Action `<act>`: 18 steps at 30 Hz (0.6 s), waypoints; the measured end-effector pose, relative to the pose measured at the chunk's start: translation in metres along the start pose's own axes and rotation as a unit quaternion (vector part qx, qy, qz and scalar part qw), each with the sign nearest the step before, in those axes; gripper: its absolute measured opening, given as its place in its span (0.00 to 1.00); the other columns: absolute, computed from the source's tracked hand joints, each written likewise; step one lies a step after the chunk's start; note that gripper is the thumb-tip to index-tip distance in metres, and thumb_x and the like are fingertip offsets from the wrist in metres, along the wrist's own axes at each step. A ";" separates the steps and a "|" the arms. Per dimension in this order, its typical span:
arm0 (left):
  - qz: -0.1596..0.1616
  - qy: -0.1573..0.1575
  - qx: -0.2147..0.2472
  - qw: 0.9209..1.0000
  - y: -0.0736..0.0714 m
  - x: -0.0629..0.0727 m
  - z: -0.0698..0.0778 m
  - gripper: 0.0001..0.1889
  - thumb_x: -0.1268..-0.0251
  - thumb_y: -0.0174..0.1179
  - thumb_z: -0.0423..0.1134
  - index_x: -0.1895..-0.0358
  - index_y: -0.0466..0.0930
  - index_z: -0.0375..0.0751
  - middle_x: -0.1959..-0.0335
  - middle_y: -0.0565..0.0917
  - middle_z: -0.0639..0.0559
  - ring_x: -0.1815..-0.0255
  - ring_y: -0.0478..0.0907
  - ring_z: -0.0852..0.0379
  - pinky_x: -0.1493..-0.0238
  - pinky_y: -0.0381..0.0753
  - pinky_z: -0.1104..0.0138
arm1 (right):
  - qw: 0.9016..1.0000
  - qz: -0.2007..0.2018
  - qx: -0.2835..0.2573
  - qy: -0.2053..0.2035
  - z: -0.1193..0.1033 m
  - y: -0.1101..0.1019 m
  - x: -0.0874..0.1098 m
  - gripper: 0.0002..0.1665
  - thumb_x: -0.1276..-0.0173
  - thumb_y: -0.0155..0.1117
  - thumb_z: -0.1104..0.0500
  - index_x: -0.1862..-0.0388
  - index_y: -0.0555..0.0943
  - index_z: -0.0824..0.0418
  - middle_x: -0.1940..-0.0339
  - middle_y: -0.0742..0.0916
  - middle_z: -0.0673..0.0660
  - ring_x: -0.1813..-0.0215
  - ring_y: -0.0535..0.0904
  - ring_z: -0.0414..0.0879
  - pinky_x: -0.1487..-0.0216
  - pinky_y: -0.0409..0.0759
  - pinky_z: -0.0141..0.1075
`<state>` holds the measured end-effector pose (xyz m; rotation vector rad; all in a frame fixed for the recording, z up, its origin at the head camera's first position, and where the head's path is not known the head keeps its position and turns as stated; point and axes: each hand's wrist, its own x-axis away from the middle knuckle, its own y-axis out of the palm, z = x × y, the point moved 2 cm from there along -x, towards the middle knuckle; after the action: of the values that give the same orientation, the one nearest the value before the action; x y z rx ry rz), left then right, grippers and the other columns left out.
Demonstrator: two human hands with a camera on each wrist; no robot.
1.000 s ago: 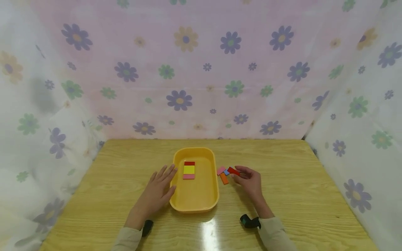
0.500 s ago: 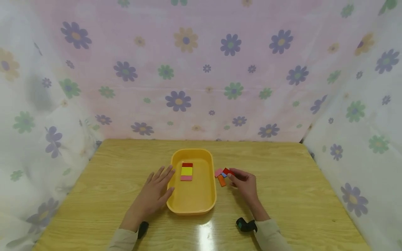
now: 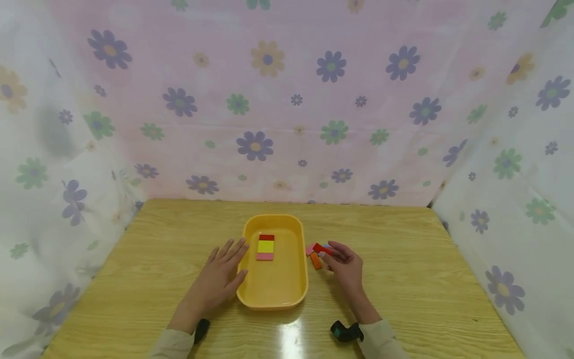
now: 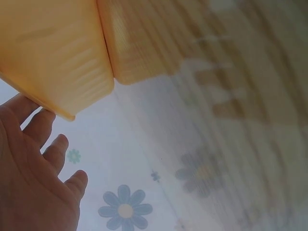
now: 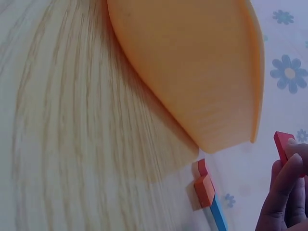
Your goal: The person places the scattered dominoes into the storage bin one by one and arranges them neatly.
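My right hand (image 3: 347, 267) pinches a small red block (image 3: 320, 249) between thumb and fingers, just above the loose blocks right of the yellow tray (image 3: 282, 284). In the right wrist view the red block (image 5: 283, 144) is held clear of the table. Beneath it lie an orange block (image 3: 316, 261), a pink block (image 3: 310, 250) and a partly covered blue block (image 3: 326, 245). With fingers spread, my left hand (image 3: 215, 281) touches the tray's left rim. Inside the tray, a dark red block (image 3: 266, 238), a yellow piece (image 3: 265, 247) and a pink block (image 3: 264, 257) form a stacked rectangle.
The wooden table (image 3: 390, 239) extends around the tray on all sides. A flowered cloth (image 3: 287, 114) walls off the back and both sides. Black wrist cameras are strapped at both cuffs, the right wrist camera (image 3: 345, 331) showing plainly.
My right hand has shifted slightly left toward the tray with the red block, uncovering and covering different parts of the loose blocks. My left hand stays at the rim. The head view has shifted slightly.
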<state>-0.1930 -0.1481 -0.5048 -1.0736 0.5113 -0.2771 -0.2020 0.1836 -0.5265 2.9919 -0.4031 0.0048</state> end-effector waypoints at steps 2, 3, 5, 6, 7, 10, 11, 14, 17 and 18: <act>-0.001 -0.002 -0.001 1.000 0.000 0.001 0.000 0.33 0.25 0.57 0.48 0.21 0.62 0.43 0.19 0.61 0.49 0.18 0.54 0.39 0.24 0.50 0.35 | 1.000 -0.004 -0.006 0.003 -0.001 0.003 0.002 0.27 0.37 0.74 0.68 0.40 0.79 0.76 0.61 0.91 0.52 0.67 0.87 0.38 0.68 0.86 0.31; -0.001 -0.003 -0.001 1.000 0.000 0.001 0.000 0.33 0.24 0.57 0.49 0.21 0.62 0.43 0.19 0.61 0.49 0.18 0.54 0.39 0.24 0.50 0.35 | 1.000 -0.006 -0.007 0.005 -0.002 0.005 0.002 0.27 0.37 0.75 0.68 0.40 0.79 0.75 0.61 0.91 0.52 0.66 0.87 0.38 0.68 0.86 0.31; -0.001 -0.004 0.001 1.000 -0.001 0.001 -0.001 0.34 0.24 0.57 0.49 0.21 0.61 0.43 0.19 0.61 0.49 0.18 0.54 0.39 0.24 0.50 0.35 | 1.000 -0.009 -0.010 0.010 -0.004 0.008 0.004 0.27 0.37 0.74 0.68 0.40 0.80 0.75 0.61 0.92 0.50 0.66 0.87 0.38 0.67 0.87 0.30; -0.002 -0.005 0.004 1.000 -0.001 0.002 -0.001 0.34 0.24 0.57 0.49 0.21 0.61 0.44 0.19 0.61 0.49 0.18 0.54 0.39 0.24 0.50 0.35 | 1.000 -0.010 -0.013 0.013 -0.005 0.010 0.004 0.27 0.37 0.74 0.68 0.40 0.80 0.75 0.61 0.92 0.50 0.66 0.88 0.38 0.67 0.87 0.30; -0.002 -0.005 0.006 1.000 0.000 0.001 -0.001 0.34 0.24 0.57 0.48 0.21 0.61 0.44 0.19 0.61 0.49 0.18 0.54 0.39 0.24 0.50 0.35 | 1.000 -0.010 -0.015 0.015 -0.006 0.011 0.005 0.26 0.37 0.74 0.69 0.41 0.80 0.75 0.61 0.92 0.50 0.65 0.88 0.38 0.67 0.87 0.31; -0.004 -0.006 0.009 1.000 0.001 0.001 -0.002 0.34 0.24 0.57 0.48 0.20 0.61 0.44 0.19 0.60 0.49 0.18 0.53 0.39 0.24 0.50 0.35 | 1.000 -0.011 -0.016 0.022 -0.009 0.013 0.007 0.26 0.36 0.73 0.69 0.40 0.80 0.75 0.60 0.92 0.51 0.64 0.88 0.37 0.65 0.88 0.32; -0.005 -0.007 0.009 1.000 0.001 0.001 -0.002 0.34 0.24 0.57 0.48 0.20 0.61 0.44 0.19 0.60 0.49 0.18 0.53 0.40 0.23 0.50 0.35 | 1.000 -0.013 -0.014 0.024 -0.010 0.014 0.007 0.26 0.36 0.73 0.69 0.39 0.80 0.75 0.59 0.92 0.52 0.63 0.88 0.38 0.64 0.88 0.33; -0.008 -0.008 0.010 1.000 0.001 0.001 -0.001 0.33 0.24 0.56 0.48 0.20 0.61 0.44 0.19 0.60 0.50 0.17 0.52 0.40 0.23 0.49 0.36 | 0.999 -0.020 -0.003 0.026 -0.012 0.017 0.008 0.26 0.34 0.72 0.67 0.38 0.79 0.73 0.55 0.92 0.55 0.60 0.89 0.38 0.61 0.89 0.35; -0.008 -0.008 0.011 1.000 0.000 0.000 0.000 0.33 0.24 0.57 0.48 0.20 0.61 0.44 0.19 0.60 0.49 0.18 0.53 0.40 0.23 0.50 0.36 | 0.999 -0.032 -0.003 0.030 -0.015 0.020 0.010 0.26 0.34 0.72 0.67 0.37 0.79 0.72 0.53 0.91 0.58 0.60 0.89 0.39 0.61 0.89 0.35; -0.008 -0.007 0.010 1.000 0.000 0.000 0.000 0.33 0.24 0.56 0.48 0.20 0.61 0.44 0.19 0.61 0.49 0.18 0.53 0.40 0.23 0.50 0.35 | 0.999 -0.035 -0.004 0.031 -0.017 0.022 0.010 0.27 0.34 0.72 0.66 0.37 0.79 0.72 0.52 0.91 0.58 0.60 0.89 0.39 0.61 0.88 0.34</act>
<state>-0.1928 -0.1479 -0.5048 -1.0592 0.4861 -0.2879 -0.1979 0.1618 -0.5070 2.9863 -0.2910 0.0890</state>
